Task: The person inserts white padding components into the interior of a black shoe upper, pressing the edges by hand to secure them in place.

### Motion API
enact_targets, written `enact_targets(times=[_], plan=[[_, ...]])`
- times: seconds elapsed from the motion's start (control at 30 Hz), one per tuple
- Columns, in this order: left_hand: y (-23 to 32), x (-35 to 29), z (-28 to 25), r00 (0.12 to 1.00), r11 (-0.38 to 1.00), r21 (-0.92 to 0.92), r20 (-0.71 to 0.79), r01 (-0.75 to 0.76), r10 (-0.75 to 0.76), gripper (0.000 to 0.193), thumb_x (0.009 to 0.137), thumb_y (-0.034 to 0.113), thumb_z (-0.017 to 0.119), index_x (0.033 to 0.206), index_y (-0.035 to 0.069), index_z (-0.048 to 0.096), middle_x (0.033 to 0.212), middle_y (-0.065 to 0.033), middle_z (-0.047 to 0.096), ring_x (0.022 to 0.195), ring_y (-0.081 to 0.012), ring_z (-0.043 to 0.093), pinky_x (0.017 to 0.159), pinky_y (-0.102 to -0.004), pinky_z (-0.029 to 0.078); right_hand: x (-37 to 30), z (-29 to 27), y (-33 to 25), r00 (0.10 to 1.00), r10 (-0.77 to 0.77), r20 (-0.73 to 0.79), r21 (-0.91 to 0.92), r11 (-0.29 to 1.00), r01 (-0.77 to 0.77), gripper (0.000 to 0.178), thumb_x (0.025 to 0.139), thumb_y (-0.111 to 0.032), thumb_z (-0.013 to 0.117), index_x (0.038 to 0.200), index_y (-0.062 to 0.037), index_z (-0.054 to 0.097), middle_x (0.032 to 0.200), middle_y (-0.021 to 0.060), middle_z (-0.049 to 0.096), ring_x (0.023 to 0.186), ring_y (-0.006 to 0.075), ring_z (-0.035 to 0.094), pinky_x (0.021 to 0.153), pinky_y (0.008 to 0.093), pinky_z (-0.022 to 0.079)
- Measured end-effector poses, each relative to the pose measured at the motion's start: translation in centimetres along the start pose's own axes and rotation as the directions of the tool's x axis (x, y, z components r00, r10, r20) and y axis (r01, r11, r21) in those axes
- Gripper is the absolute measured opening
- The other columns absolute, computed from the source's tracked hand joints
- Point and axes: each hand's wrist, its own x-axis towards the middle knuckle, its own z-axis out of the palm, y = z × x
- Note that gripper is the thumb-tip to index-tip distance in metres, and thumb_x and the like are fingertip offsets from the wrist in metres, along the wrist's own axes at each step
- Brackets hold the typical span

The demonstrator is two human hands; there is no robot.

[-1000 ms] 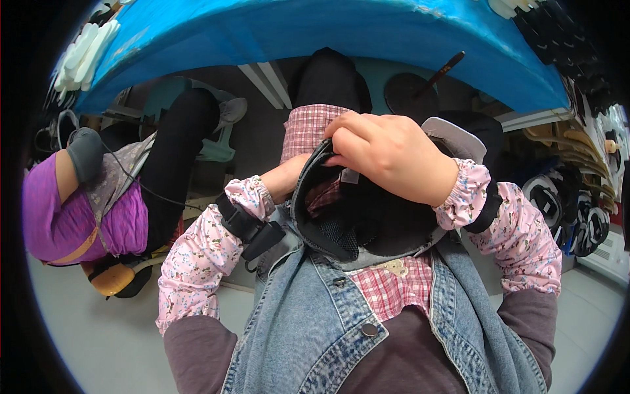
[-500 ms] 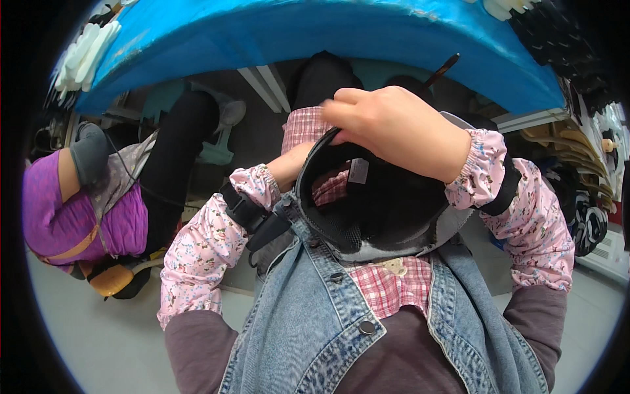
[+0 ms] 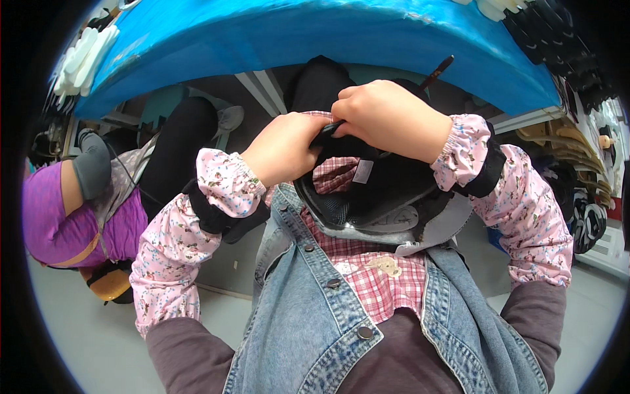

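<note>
On my lap rests a black-lined piece (image 3: 400, 187) with a grey outside; it looks like a shoe upper. A small white label (image 3: 362, 171) is sewn inside its opening. My left hand (image 3: 285, 144) closes on its black rim at the far left side, the fingertips partly hidden. Right beside it, my right hand (image 3: 384, 118) pinches the same rim between thumb and fingers. A thin dark brown handle (image 3: 438, 71) sticks out beyond my right hand; whether that hand holds it I cannot tell. Through the opening shows my red checked apron (image 3: 338, 174).
A blue-covered table (image 3: 315, 33) curves across the far side. White sole-shaped pieces (image 3: 85, 59) hang at its left end, black ones (image 3: 551, 39) at the right. A co-worker in purple (image 3: 85, 210) sits close on my left. Tan curved pieces (image 3: 558, 144) are stacked at right.
My left hand has come up from behind the piece's left side to grip the rim near my right hand. The piece has tilted and its opening looks narrower.
</note>
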Motion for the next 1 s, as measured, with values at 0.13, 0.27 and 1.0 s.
enact_targets(times=[0.13,0.27,1.0], plan=[[-0.4,0.3,0.4,0.988,0.984,-0.091,-0.048,-0.153,0.149,0.037,0.073,0.011,0.070,0.107,0.002,0.059,0.084,-0.0212,0.063,0.080,-0.0375,0.062,0.068,-0.0411,0.048,0.0,0.2,0.3,0.998,0.021,0.059,0.021,1.000,-0.023,0.019,0.079,-0.021,0.067,0.083,-0.0034,0.063,0.078,0.0094,0.061,0.076,0.0284,0.063,0.070,0.0367,0.051],[1.3,1.1,-0.1,0.997,1.000,0.004,0.075,0.029,-0.030,0.031,0.074,0.011,0.069,0.102,0.000,0.060,0.083,-0.0218,0.062,0.079,-0.0383,0.061,0.068,-0.0396,0.048,0.3,0.2,0.1,0.990,0.024,0.136,0.006,1.000,-0.025,0.021,0.078,-0.020,0.069,0.088,-0.0025,0.062,0.083,0.0102,0.060,0.080,0.0286,0.062,0.072,0.0363,0.050],[-1.2,-0.5,-0.3,0.958,0.951,-0.280,0.283,0.132,-0.049,0.026,0.089,0.017,0.060,0.105,-0.004,0.059,0.076,-0.0128,0.064,0.065,-0.0155,0.056,0.064,-0.0325,0.046,-4.6,1.0,-2.3,0.916,-0.298,-0.269,-0.254,0.939,0.231,0.016,0.076,-0.023,0.063,0.077,-0.0111,0.053,0.072,-0.0002,0.052,0.068,0.0142,0.058,0.050,0.0269,0.046]])
